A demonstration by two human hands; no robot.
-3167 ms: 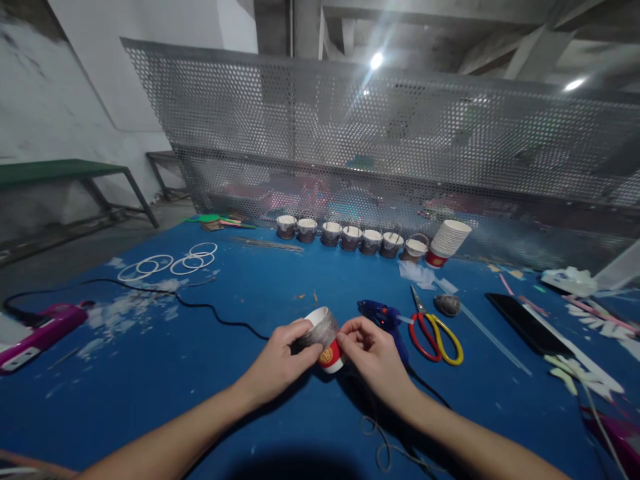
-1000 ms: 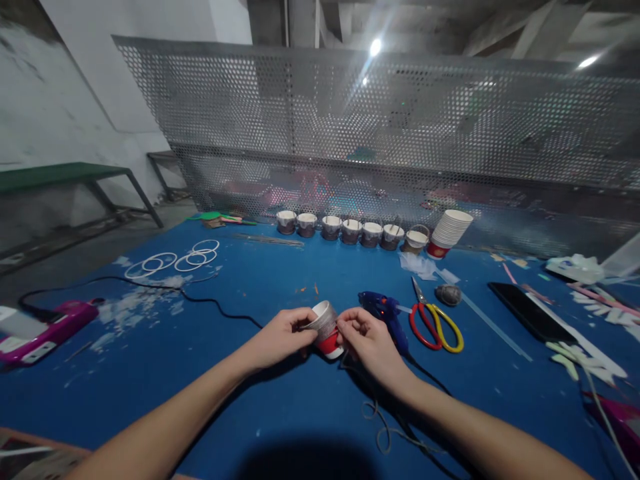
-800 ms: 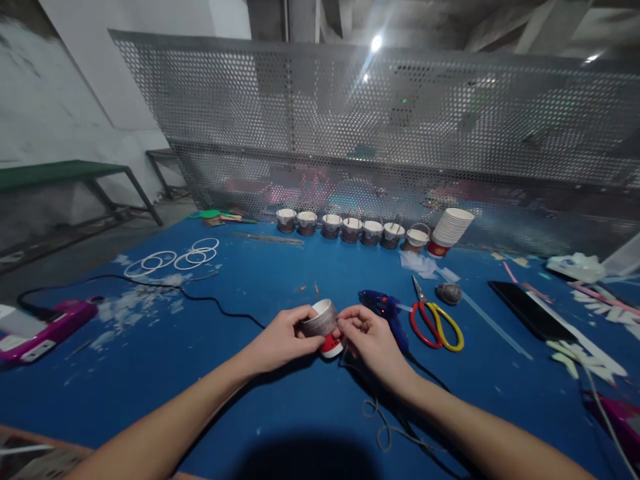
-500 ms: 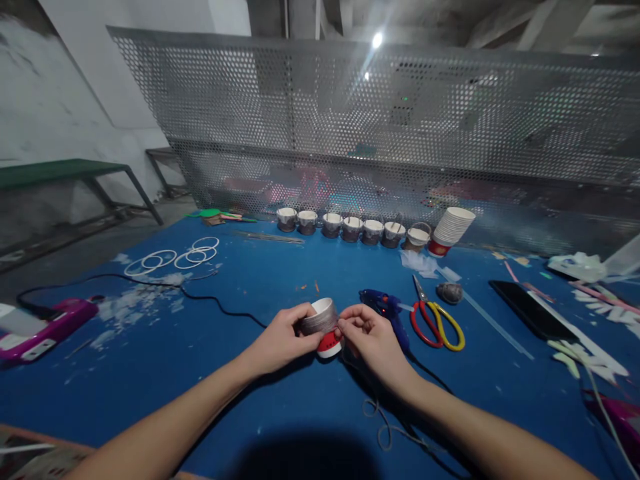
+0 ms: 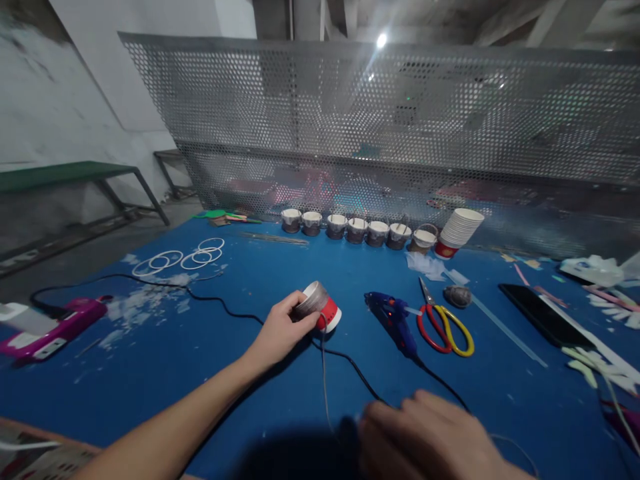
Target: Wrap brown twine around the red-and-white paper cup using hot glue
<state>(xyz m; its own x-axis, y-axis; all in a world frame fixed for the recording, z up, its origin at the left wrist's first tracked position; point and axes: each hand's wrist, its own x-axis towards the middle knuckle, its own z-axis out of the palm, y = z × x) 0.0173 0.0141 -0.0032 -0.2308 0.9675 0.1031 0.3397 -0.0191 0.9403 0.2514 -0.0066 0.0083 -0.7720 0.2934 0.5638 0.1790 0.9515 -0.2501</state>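
Note:
My left hand (image 5: 287,327) grips a small paper cup (image 5: 330,313) that lies tilted, its open mouth up and to the left. The part near the rim is wrapped in grey string; the red and white bottom end is bare. From the cup a loose length of grey string (image 5: 325,383) hangs down toward my right hand (image 5: 425,433), near the front edge of the view. That hand is closed and blurred; the string shows again on its far side, so it appears to run through the fingers. A blue glue gun (image 5: 395,317) lies right of the cup.
Red and yellow scissors (image 5: 445,327), a ball of grey string (image 5: 457,296) and a black phone (image 5: 543,313) lie to the right. At the back stand several wrapped cups (image 5: 357,231) and a stack of paper cups (image 5: 460,233). White rings (image 5: 200,257) and a purple power strip (image 5: 55,330) are left.
My right hand has left the cup and moved down toward me, drawing the string out. The cup has turned in my left hand, its red end now facing right.

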